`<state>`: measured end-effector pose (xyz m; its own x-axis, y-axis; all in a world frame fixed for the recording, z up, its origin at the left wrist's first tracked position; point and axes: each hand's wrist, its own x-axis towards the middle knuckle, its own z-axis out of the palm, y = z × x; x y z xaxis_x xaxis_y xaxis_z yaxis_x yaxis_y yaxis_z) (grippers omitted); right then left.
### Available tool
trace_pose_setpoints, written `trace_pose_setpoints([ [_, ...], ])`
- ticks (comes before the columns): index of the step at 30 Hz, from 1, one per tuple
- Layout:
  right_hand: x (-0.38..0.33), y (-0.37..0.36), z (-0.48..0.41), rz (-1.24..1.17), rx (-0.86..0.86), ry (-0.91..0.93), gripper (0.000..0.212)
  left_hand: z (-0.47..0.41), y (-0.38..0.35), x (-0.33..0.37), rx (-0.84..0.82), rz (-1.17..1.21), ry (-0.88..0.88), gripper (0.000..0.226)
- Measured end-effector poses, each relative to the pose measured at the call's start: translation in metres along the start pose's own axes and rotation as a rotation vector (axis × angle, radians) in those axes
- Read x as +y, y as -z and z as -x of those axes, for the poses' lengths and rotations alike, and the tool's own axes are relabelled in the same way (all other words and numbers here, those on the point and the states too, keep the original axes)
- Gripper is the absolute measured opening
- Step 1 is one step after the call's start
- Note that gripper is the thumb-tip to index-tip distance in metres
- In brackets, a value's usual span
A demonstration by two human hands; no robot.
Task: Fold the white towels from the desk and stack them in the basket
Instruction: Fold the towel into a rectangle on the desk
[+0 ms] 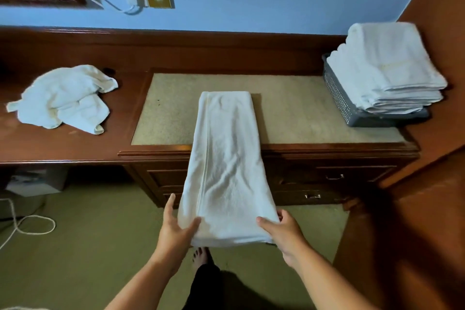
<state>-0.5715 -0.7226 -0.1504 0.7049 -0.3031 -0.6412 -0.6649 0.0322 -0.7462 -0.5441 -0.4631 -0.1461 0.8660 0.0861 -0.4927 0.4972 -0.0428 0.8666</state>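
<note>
Two hands hold the near end of the white towel [226, 158], already folded into a long strip: the left hand [176, 229] and right hand [284, 231] each pinch a corner, thumb on top. Its far end lies on the tabletop [302, 113]. The crosswise fold seems due next, which means carrying the near end forward onto the far one with the edges matched. Beyond, crumpled towels [65, 98] wait at the left, and the basket [337, 93] at the right holds a folded stack [387, 70].

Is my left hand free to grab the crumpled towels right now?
Probably not yet: the left hand holds the folded towel; otherwise the way to the crumpled towels looks open.
</note>
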Motion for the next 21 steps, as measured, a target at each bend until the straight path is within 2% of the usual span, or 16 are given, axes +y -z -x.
trace_pose_setpoints([
  [4,0.001,0.009,0.031,0.002,0.057,0.200,0.060,0.029,-0.005,0.004,-0.015,0.113,-0.016,0.098],
  [6,0.000,0.012,0.044,0.037,0.071,0.323,0.073,0.040,-0.005,0.005,0.050,0.056,-0.047,0.103],
  [8,-0.002,0.015,0.055,0.083,0.060,0.438,0.075,0.048,-0.004,0.005,0.119,-0.005,-0.088,0.107],
  [11,-0.008,0.017,0.065,0.084,0.021,0.550,0.065,0.057,-0.002,0.011,0.152,-0.074,-0.167,0.110],
  [15,-0.010,0.023,0.076,0.062,-0.026,0.570,0.043,0.074,-0.007,0.019,0.175,-0.187,-0.256,0.098],
  [21,-0.007,0.029,0.088,0.014,-0.050,0.567,0.020,0.088,-0.006,0.021,0.150,-0.249,-0.379,0.065],
])
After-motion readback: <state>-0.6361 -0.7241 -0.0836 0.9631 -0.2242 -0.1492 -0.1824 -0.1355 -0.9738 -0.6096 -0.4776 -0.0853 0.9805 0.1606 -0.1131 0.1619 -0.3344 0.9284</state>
